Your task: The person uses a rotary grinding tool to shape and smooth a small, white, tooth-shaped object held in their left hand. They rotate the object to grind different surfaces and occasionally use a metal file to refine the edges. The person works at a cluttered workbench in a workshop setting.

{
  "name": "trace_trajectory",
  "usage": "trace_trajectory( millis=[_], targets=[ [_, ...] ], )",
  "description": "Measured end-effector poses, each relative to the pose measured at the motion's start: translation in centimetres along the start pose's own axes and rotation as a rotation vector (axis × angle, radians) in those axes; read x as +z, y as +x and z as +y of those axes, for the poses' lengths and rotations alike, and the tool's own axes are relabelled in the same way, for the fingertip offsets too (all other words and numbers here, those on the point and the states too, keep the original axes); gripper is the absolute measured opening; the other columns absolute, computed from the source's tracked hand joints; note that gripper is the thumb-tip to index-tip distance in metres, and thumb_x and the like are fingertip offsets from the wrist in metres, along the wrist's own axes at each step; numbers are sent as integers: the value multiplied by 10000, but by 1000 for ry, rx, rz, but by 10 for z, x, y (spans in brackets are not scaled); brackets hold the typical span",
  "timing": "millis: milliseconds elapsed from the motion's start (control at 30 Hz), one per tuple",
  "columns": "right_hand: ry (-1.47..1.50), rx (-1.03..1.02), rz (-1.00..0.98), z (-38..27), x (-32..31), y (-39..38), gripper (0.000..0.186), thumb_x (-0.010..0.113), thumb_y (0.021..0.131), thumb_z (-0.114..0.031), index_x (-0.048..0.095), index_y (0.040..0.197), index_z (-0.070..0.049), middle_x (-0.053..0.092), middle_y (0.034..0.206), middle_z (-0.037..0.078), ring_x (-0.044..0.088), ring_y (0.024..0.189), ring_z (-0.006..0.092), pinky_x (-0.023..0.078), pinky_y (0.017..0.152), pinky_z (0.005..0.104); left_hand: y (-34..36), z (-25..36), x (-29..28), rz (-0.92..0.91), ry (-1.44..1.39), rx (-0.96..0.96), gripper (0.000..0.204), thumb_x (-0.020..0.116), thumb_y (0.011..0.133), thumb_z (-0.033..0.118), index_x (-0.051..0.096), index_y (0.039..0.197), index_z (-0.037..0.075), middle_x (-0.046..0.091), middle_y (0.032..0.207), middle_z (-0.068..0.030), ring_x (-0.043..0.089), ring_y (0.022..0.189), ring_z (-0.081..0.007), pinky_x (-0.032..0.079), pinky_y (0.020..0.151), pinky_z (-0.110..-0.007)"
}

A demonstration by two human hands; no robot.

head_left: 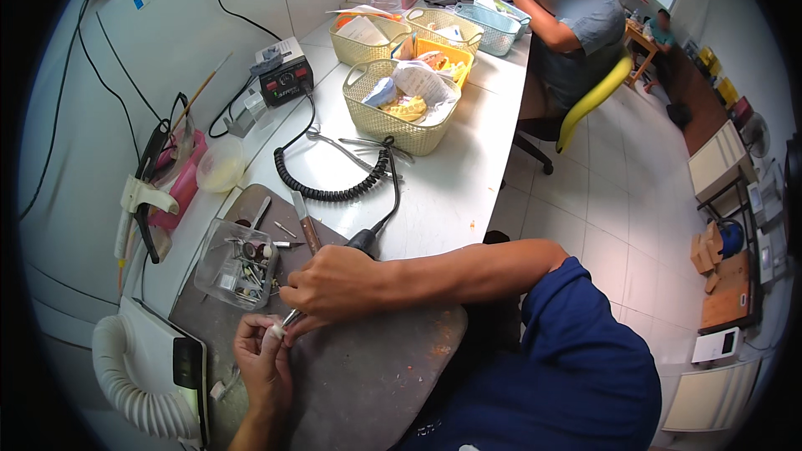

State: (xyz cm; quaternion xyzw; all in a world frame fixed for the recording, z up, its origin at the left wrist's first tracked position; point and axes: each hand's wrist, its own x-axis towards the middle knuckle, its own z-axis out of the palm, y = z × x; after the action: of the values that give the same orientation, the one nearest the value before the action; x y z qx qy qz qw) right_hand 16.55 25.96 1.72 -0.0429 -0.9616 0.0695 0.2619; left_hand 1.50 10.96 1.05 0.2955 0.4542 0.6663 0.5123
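Note:
My right hand (pixel 338 282) is closed around a rotary handpiece (pixel 362 241); its dark rear end shows above my fist and its metal tip points down to the left. In the fingers of my left hand (pixel 263 359) is a small whitish piece (pixel 276 331), pinched close to that tip. Whether the tip touches the piece I cannot tell. Both hands are over a grey work mat (pixel 359 384). Beside them stands a clear plastic box (pixel 219 271) of small rotary bits. A knife with a brown handle (pixel 309 234) lies just beyond my right hand.
A coiled black cord (pixel 330 195) runs from the handpiece toward a control box (pixel 284 75). Metal tools (pixel 351 150) lie near woven baskets (pixel 393 121) of papers and models. A white ribbed hose (pixel 125 376) is at left. A person (pixel 576 25) sits at the bench's far end.

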Motion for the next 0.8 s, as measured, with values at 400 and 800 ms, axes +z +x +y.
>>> trace_trajectory(
  millis=[400,800],
  targets=[
    [-19,8,-14,2,-4,0,604,595,832,-617,558,702,-28,596,621,93,661,579,252,509,498,343,0,1,3,16,-22,-38,144,642,904,26,538,1003,37,601,961,-59,592,870,-115,491,817,-256],
    [11,60,-101,2,-9,5,637,550,852,-641,583,747,-14,637,651,136,679,608,301,543,566,382,5,5,-4,-25,-28,-74,154,664,907,55,547,1006,41,621,985,-52,616,875,-120,506,812,-257]
  ],
)
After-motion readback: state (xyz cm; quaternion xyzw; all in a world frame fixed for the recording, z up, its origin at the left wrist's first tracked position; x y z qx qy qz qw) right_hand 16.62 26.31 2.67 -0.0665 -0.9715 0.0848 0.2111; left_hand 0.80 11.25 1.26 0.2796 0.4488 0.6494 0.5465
